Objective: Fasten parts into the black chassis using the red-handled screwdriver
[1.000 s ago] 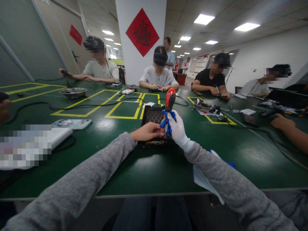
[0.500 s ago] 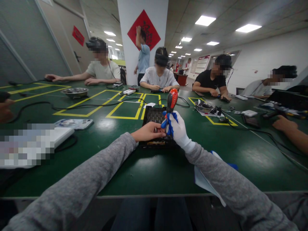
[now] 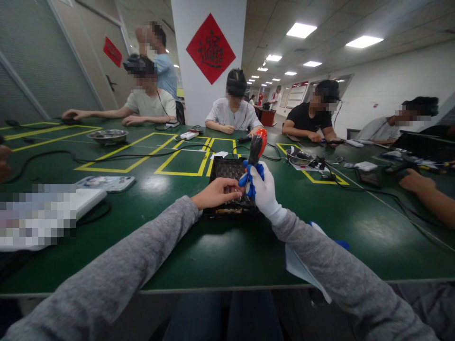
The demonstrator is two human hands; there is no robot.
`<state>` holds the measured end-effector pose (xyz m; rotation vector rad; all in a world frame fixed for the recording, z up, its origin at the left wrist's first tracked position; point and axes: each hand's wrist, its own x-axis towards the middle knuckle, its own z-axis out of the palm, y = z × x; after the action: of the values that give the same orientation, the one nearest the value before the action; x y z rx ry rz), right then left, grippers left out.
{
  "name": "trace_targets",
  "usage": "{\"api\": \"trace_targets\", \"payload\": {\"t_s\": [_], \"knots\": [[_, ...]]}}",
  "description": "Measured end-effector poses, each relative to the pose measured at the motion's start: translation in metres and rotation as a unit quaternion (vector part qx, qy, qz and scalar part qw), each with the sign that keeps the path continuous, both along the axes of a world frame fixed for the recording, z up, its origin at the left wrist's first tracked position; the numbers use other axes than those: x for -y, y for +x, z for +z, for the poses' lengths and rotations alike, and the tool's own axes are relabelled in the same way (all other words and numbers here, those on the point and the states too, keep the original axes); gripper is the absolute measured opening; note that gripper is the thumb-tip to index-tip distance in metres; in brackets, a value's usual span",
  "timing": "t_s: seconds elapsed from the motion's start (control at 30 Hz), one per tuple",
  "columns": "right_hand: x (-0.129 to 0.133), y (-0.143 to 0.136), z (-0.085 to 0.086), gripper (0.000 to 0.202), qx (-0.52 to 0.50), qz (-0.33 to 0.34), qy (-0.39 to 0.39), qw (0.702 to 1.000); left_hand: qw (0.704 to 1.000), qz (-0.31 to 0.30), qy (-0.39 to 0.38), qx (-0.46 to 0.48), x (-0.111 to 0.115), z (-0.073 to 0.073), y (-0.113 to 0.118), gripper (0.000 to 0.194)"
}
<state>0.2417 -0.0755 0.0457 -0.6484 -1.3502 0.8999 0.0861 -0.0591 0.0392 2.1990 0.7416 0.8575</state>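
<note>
First inspector: What lies around your work, and what obstructs it?

Second inspector: On the green surface (image 3: 152, 255), a phone (image 3: 117, 183) lies to your left; a blue-and-white item (image 3: 341, 244) is partly hidden by your right forearm. The black case (image 3: 223, 166) sits directly before you, its interior partly covered by your left hand (image 3: 216, 192) and right hand (image 3: 263, 189).

First inspector: Count?

Second inspector: One case, one screwdriver (image 3: 256, 148), two metal bowls (image 3: 108, 137), four seated people wearing headsets.

First inspector: Your hands?

Second inspector: Your gloved right closes around the screwdriver, handle up, slightly tilted. Your bare left is half curled over the case, fingertips beside the tool's lower end; whether they pinch anything cannot be determined.
</note>
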Motion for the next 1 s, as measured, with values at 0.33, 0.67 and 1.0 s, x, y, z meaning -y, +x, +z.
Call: {"api": "trace_targets", "payload": {"t_s": [0.33,0.67,1.0], "knots": [[-0.005,0.022,-0.002,0.031,0.181,-0.251,0.302,0.902,0.988,0.097,-0.016,0.117,0.000,0.011,-0.012,0.053],[0.003,0.012,0.004,0.057,0.148,-0.274,0.228,0.922,0.973,0.205,0.077,0.078,0.002,0.012,-0.010,0.032],[-0.004,0.008,-0.004,0.036,0.090,-0.176,0.070,0.978,0.861,0.496,0.019,-0.111,-0.069,-0.038,-0.079,0.039]]}}
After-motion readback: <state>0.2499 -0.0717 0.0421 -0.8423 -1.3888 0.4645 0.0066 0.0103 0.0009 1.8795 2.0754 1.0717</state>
